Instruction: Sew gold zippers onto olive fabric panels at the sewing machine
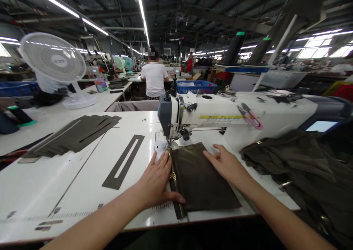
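A dark olive fabric panel (206, 180) lies flat on the white sewing table, its far left corner at the needle of the sewing machine (209, 112). Along its left edge runs a zipper (173, 176) with gold-coloured teeth and a gold slider. My left hand (158, 178) rests with spread fingers over the zipper edge, the thumb lying on the fabric. At the panel's right side is my right hand (223, 161), fingers apart, its fingertips at the panel's upper right edge. Left of the panel lies a flat dark piece with a long slot (124, 161).
Overlapping slotted pieces (74, 136) lie at the left. A heap of olive fabric (298, 161) fills the right side. Pink-handled thread snips (250, 116) sit on the machine arm. A white fan (55, 59) stands back left; a person in a white shirt (154, 79) is ahead.
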A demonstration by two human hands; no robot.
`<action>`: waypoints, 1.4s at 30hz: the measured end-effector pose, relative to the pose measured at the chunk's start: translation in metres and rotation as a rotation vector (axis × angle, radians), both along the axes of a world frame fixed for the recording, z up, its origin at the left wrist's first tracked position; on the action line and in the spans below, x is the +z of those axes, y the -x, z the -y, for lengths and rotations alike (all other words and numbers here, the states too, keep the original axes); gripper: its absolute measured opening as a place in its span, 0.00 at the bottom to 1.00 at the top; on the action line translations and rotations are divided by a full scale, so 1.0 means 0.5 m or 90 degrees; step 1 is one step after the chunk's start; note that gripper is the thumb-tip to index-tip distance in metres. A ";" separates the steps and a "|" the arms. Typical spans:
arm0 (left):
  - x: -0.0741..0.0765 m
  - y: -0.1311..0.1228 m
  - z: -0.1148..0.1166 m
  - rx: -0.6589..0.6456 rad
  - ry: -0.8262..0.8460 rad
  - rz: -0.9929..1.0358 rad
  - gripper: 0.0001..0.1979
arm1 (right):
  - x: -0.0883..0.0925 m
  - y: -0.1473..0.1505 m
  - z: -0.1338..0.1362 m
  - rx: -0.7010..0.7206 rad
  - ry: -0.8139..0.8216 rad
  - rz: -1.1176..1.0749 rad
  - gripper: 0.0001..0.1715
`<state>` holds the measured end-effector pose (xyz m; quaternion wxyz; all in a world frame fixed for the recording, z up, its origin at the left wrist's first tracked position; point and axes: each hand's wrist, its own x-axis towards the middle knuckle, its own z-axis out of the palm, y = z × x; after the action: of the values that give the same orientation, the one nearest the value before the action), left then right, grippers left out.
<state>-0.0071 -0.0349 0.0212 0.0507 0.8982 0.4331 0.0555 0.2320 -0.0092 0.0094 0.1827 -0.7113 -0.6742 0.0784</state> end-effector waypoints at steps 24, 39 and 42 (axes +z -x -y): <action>0.038 0.019 0.096 0.028 0.067 0.124 0.12 | -0.061 0.134 0.033 0.404 -0.155 0.115 0.26; 0.019 0.056 0.062 0.043 0.002 0.123 0.50 | 0.007 0.169 0.044 0.520 -0.172 0.002 0.05; 0.002 0.022 0.037 0.024 0.050 0.091 0.54 | 0.007 0.182 0.046 0.541 -0.147 -0.001 0.10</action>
<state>-0.0180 -0.0535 0.0221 0.1155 0.8808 0.4474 0.1035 0.1409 -0.0324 0.0127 0.2128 -0.3457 -0.9111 0.0715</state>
